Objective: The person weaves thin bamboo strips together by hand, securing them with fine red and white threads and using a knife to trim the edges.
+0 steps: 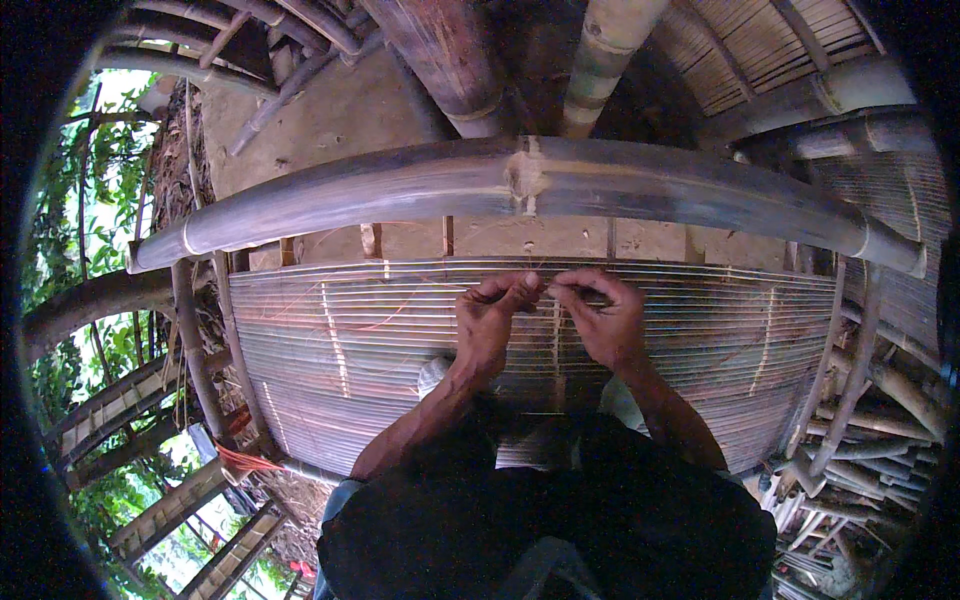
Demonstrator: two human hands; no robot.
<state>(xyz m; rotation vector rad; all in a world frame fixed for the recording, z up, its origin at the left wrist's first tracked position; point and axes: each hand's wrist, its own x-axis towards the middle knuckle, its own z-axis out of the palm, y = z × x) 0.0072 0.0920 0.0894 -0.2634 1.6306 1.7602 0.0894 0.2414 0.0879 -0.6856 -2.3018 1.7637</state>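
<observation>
Thin tie strand (548, 287) is running crosswise between left hand (487, 325) and right hand (607, 322), both pinching it at the slat panel's (330, 350) top edge.

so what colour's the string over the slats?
Orange string, thin, lying across the grey-brown slats; head view.

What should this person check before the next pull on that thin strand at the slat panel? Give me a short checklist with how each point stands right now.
1. Both hands at the work spot: left hand and right hand meet at the top edge of the slat panel. Ok.
2. Strand pinched: fingertips pressed together, but the strand between them is too thin to see. Cannot tell.
3. Slats lying even and parallel near the hands: ok.
4. Thick bamboo pole above leaves the hands free: ok.
5. Loose orange strand lies across the slats, left of the hands: ok.
</observation>
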